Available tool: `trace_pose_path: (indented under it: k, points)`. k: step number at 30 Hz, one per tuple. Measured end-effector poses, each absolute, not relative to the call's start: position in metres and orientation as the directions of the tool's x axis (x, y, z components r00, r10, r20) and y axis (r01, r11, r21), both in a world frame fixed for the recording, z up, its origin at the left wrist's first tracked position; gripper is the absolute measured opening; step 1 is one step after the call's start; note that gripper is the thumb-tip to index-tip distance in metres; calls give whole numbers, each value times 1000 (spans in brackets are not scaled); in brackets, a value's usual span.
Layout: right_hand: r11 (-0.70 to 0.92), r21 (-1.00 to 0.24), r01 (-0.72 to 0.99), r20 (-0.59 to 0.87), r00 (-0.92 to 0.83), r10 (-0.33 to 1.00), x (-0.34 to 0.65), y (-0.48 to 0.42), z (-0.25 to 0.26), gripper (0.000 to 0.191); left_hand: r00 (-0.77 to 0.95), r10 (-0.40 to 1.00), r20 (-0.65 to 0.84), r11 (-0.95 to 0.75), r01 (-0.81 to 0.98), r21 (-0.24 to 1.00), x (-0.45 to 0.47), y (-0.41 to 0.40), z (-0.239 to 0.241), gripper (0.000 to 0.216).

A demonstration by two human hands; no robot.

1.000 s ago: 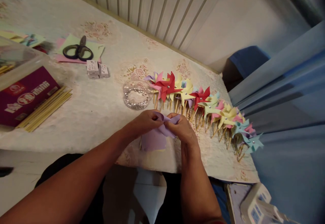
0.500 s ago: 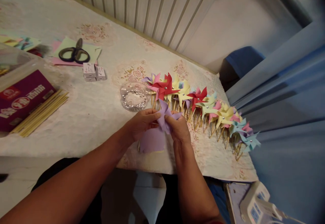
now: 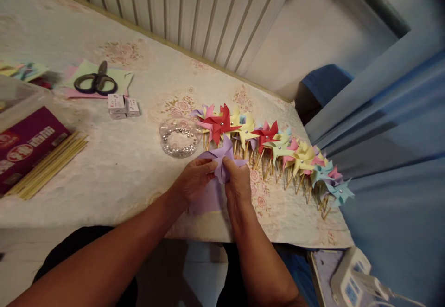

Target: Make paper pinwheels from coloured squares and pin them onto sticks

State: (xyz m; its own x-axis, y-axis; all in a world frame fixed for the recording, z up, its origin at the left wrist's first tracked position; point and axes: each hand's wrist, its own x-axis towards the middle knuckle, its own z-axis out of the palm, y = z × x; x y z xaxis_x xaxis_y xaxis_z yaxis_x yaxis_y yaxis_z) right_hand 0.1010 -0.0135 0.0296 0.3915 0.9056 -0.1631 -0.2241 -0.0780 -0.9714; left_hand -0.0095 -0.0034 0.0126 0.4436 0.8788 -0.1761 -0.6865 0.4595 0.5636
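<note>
Between my two hands is a purple paper pinwheel (image 3: 225, 151), its blades bent in toward the middle. My left hand (image 3: 195, 177) pinches its left side. With the thumb on its centre, my right hand (image 3: 239, 175) grips it from the right. Below it a purple paper sheet (image 3: 208, 198) lies on the table, partly covered by my hands. A clear round container of silver pins (image 3: 180, 142) sits just beyond my left hand. Finished pinwheels on sticks (image 3: 267, 135) lie in an overlapping row from the middle to the right.
Black-handled scissors (image 3: 96, 82) rest on coloured paper at the back left, with small white boxes (image 3: 121, 106) in front. A purple box (image 3: 31, 144) and a bundle of thin wooden sticks (image 3: 48, 168) are at the left. A power strip (image 3: 352, 274) lies low at the right.
A further blade of the purple pinwheel now shows on the left, above my left fingers. My right thumb stays at its centre. The whole view has shifted slightly.
</note>
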Motion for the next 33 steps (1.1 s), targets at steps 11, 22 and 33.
trace_pose_path:
  k: [11,22,33]
  points:
    - [-126,-976,-179,-183,351,918,91,-18,16,17,308,912,-271,410,-694,591,-6,-7,18,24]
    - [21,-999,-24,11,372,928,103,-19,29,34,250,942,-225,336,-678,654,-19,3,35,21]
    - [464,-696,547,621,136,772,105,-39,9,19,209,947,-244,319,-702,637,-33,13,28,17]
